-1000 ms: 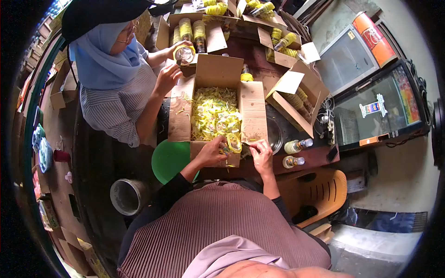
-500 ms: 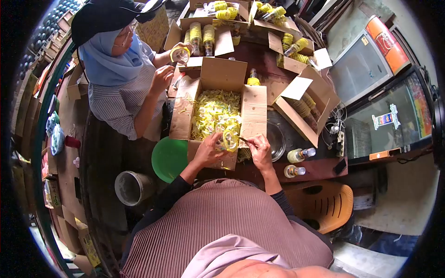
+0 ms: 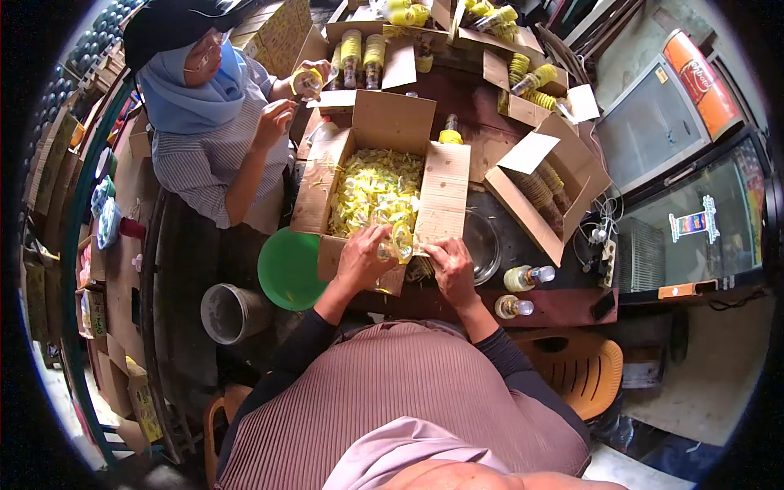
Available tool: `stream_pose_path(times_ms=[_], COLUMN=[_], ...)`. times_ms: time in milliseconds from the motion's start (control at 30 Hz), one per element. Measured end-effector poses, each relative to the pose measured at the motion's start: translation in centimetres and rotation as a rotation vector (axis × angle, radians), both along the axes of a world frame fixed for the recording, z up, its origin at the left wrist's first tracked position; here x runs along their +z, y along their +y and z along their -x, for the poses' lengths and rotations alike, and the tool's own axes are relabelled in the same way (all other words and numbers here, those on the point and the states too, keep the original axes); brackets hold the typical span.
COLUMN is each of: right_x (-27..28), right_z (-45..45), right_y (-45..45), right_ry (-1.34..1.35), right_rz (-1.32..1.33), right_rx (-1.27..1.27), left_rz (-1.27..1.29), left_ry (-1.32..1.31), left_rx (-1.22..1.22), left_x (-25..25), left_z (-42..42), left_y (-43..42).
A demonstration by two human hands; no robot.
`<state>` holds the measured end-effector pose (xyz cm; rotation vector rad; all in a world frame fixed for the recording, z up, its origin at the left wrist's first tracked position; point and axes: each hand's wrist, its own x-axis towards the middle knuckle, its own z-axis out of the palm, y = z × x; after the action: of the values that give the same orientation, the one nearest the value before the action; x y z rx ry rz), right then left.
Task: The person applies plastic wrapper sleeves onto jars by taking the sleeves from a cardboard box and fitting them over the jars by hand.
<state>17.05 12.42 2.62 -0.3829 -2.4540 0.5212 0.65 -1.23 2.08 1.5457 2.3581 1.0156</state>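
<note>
My left hand [image 3: 363, 260] is closed on a clear plastic cup with a yellow rim [image 3: 402, 242], tilted over the near edge of an open cardboard box [image 3: 443, 192]. Yellow scraps [image 3: 376, 189] fill that box. Just right of the cup, my right hand [image 3: 451, 265] has its fingers pinched near the rim; what they hold is too small to make out. Two capped bottles [image 3: 520, 278] [image 3: 508, 307] lie to the right of my right hand.
At the left, a co-worker [image 3: 204, 122] holds another yellow-rimmed cup [image 3: 307, 82]. Boxes of stacked cups [image 3: 545, 192] stand at the back and right. A green basin [image 3: 290, 273] and a grey bucket [image 3: 224, 314] are at the left, a glass-door cooler [image 3: 694, 229] at the right.
The view has shifted. The dark, thin item seen at my right fingers half a second ago no longer shows clearly. My left hand still holds the cup, and the co-worker's hands have drawn slightly apart.
</note>
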Motion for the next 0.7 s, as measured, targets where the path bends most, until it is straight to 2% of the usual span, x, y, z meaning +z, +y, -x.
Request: stream_pose_path(times_ms=[133, 233, 400, 500, 700], right_x=[-0.5, -0.8, -2.3, -3.5, -4.8], right_z=[-0.7, -1.3, -2.0, -2.0, -2.2], right_y=[0.7, 1.0, 2.0, 2.4, 3.1], right_ry=[-0.006, -0.006, -0.005, 0.004, -0.041], right_rz=[-0.059, -0.079, -0.283, -0.266, -0.279], right_rx=[0.036, 0.065, 0.143, 0.201, 0.286], left_rz=[-0.009, 0.1, 0.114, 0.262, 0.324], left_ry=[0.009, -0.04, -0.003, -0.054, -0.018], left_rx=[0.027, 0.019, 0.018, -0.018, -0.108], left_x=[-0.3, 0.7, 0.2, 0.6, -0.5], left_z=[-0.9, -1.6, -2.0, -1.7, -0.7], left_y=[0.5, 0.7, 1.1, 1.5, 2.1])
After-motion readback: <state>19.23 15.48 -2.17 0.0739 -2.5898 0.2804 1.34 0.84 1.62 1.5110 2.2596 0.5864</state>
